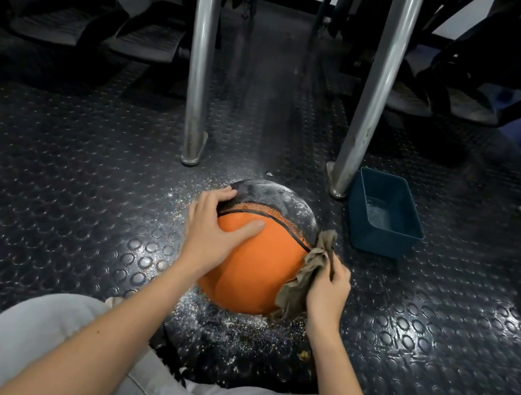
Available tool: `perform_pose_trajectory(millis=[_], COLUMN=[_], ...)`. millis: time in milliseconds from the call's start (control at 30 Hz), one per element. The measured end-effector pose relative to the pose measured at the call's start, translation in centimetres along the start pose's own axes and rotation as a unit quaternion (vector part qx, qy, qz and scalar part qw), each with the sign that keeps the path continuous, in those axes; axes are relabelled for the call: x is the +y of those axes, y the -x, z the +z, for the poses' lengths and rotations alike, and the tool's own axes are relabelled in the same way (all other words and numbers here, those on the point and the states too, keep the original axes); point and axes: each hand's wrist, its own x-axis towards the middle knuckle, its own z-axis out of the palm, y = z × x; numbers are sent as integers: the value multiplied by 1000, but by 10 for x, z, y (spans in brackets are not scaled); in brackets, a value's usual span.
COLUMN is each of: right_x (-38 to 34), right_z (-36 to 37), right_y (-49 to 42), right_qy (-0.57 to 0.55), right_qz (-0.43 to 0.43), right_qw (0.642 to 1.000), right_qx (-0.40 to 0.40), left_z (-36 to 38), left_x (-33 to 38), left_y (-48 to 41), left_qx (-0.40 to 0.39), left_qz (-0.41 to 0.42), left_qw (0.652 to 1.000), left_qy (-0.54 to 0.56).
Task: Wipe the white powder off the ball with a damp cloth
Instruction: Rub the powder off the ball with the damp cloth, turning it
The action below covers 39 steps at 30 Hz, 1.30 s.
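Half the ball [254,266] is clean orange, half powder-dusted; left fingers [217,196] spread, right fingers [339,277] pinching cloth [303,283].

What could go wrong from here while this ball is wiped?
The orange and black ball sits in spilled white powder on the studded black floor; turning it may dirty it again.
The left hand only presses on it, so a push from the right hand with the crumpled grey-brown cloth might roll it.

Dim overall, light from above glints off the studded rubber floor [74,216] and a steel leg [201,47], the far seats [56,22] sink into shadow, wide-angle distortion bends the edges, and slight motion blur softens the cloth [303,281] and ball [257,266].
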Motion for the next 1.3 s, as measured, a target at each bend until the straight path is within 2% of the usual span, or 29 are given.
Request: perform_pose_trajectory(millis=[67, 167, 267, 333, 567, 800, 967, 1033, 1100, 1233, 1300], right_x=[5, 6, 2, 2, 10, 0, -12, -13, -16, -21, -19], right_z=[-4, -9, -10, -8, -9, -29, -45, -46, -44, -39, -35], right_y=[-3, 1, 5, 3, 4, -13, -24, -26, -23, -7, 2], right_qy=[-35, -86, -114, -128, -175, -141, -44, -26, -24, -16, 32], right_qz=[53, 113, 145, 159, 147, 69, -12, -25, -36, -92, -171], right_qw=[998, 989, 979, 975, 972, 988, 999, 998, 997, 985, 972], right_qx=[-23, -52, -85, -91, -49, -7, -27, -45, -63, -144, -159], left_z=[-9, -25, -26, -22, -14, -2, -22, -26, -28, -32, -41], left_x=[-1, -13, -26, -32, -40, -37, -33, -31, -24, -24, -32], left_y=[-8, -22, -26, -24, -14, -5, -3, -2, -4, -6, -4], left_qx=[-15, -4, -81, -120, -106, -196, -370, -352, -304, -307, -321], left_qz=[-23, -126, -269, -316, -257, -224, -219, -180, -132, -127, -133], left_qw=[996, 971, 942, 926, 931, 914, 891, 916, 942, 943, 938], left_qy=[80, 202, 181, 172, 236, 275, 144, 66, 47, 21, 2])
